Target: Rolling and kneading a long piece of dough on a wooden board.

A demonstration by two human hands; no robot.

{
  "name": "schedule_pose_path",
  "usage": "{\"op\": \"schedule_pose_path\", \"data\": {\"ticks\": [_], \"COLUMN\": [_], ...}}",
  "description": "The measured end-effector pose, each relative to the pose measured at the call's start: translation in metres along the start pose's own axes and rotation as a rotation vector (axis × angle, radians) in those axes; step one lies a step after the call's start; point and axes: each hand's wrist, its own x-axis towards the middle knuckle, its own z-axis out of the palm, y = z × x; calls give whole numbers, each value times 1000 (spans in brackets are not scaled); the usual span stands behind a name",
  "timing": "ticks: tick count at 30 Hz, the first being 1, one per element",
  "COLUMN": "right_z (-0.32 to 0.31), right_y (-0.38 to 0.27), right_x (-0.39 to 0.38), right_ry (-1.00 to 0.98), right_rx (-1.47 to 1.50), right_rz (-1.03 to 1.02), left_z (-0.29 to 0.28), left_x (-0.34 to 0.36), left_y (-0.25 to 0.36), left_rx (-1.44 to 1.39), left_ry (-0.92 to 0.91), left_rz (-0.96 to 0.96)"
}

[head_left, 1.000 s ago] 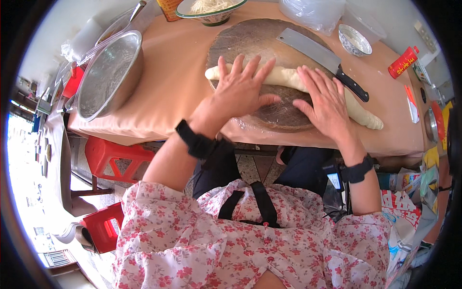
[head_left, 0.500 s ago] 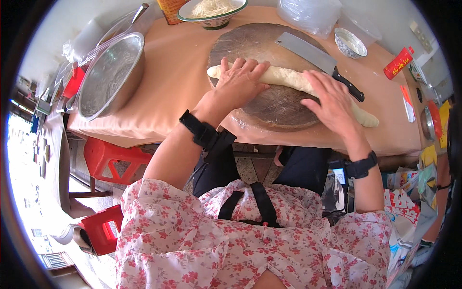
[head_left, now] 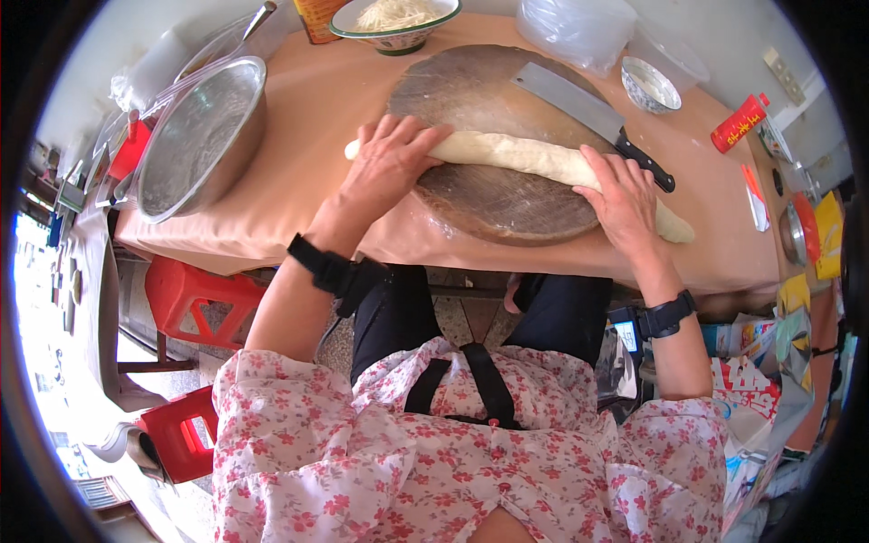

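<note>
A long pale dough roll (head_left: 511,154) lies across the round wooden board (head_left: 489,213), both ends extending past it. Near the roll's left end, my left hand (head_left: 387,167) has its fingers curled over and around the dough. My right hand (head_left: 618,199) grips the right part of the roll, fingers bent over it. Just behind the roll rests a cleaver (head_left: 566,100) with a black handle, its blade on the board.
The cloth-covered table (head_left: 299,109) holds a steel bowl (head_left: 204,136) at left, a bowl of pale shreds (head_left: 394,23) behind, a small patterned bowl (head_left: 650,90) and red cylinder (head_left: 738,122) at right. Red stools (head_left: 199,299) stand below at left.
My left hand has moved left with the dough, whose left end now reaches further left. Both hands' fingers, earlier spread on top, have curled around the roll.
</note>
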Motion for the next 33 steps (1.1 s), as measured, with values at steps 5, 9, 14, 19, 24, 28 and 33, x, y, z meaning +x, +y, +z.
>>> {"op": "schedule_pose_path", "data": {"ticks": [5,9,14,19,24,28,33], "right_z": [2,11,14,8,-1,-5,9], "right_y": [-30,-57,-61,-70,-75,-76,-62], "right_x": [18,38,51,47,16,14,60], "right_ry": [-32,-59,-148,-107,-29,-66,-259], "right_rx": [26,91,128,183,181,123,166], "right_rz": [-57,-89,-50,-78,-129,-102,22], "left_z": [-12,-23,-25,-1,-4,-4,-4], "left_x": [-24,-42,-30,2,-7,-17,33], "left_y": [-14,-33,-21,37,55,63,41], "left_rx": [4,35,1,-1,-18,13,-41], "left_ry": [32,-30,-36,-67,-149,-95,-336], "left_rz": [-76,-253,-189,-43,-35,3,-122]}}
